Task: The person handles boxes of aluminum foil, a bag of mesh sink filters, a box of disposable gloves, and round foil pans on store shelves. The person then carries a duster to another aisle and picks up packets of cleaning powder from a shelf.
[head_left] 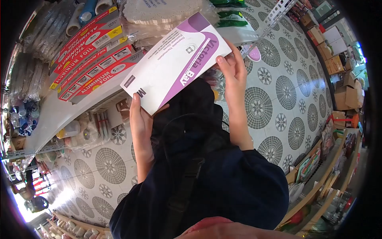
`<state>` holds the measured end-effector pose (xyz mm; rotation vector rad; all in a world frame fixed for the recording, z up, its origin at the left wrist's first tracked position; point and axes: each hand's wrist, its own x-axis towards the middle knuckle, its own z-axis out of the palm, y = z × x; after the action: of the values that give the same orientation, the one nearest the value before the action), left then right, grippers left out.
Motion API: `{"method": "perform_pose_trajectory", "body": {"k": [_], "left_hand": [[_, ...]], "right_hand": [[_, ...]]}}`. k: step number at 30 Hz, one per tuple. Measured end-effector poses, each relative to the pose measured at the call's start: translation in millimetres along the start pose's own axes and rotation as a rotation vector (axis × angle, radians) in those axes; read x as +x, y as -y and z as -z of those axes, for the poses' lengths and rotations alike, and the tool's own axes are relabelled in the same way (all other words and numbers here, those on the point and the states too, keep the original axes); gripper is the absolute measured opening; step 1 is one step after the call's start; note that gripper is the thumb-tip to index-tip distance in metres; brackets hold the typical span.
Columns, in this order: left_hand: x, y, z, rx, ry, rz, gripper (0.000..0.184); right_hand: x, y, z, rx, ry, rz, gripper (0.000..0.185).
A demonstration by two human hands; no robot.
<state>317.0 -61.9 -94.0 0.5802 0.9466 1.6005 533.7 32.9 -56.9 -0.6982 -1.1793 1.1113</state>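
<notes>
A white and purple box of disposable gloves (pixel 167 63), printed "Victoria Bay" and marked M, is held up tilted in front of me. My left hand (pixel 140 119) grips its lower left corner, the thumb on the front face and the other fingers mostly hidden behind. At the upper right end, my right hand (pixel 232 65) clasps the box with its thumb along the edge. Beyond the box, on the shelf to the left, lie stacked red boxes of aluminium foil (pixel 93 73). Packs of white lacy paper doilies (pixel 159 11) sit behind it.
A white shelf (pixel 47 123) curves along my left, with plastic-wrapped goods (pixel 43 36) on it. Patterned tiles cover the floor (pixel 278 127). Cardboard boxes (pixel 345 95) stand along the right side, and a wooden-edged rack (pixel 318 183) is at the lower right.
</notes>
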Motion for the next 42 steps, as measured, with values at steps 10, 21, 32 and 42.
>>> {"method": "perform_pose_trajectory", "body": {"k": [10,21,32,42], "left_hand": [[0,-6,7,0.297,-0.011,-0.088,0.049],[13,-11,-17,0.137,-0.148,-0.168,0.037],[9,-34,-38,0.208,-0.022,-0.217,0.036],[21,-58,-46,0.891,0.280,-1.298,0.024]], "right_hand": [[4,2,4,0.152,-0.159,-0.061,0.043],[5,3,8,0.126,-0.230,-0.025,0.047],[7,4,14,0.132,-0.282,-0.045,0.054],[17,17,48,-0.382,-0.350,0.319,0.052]]}}
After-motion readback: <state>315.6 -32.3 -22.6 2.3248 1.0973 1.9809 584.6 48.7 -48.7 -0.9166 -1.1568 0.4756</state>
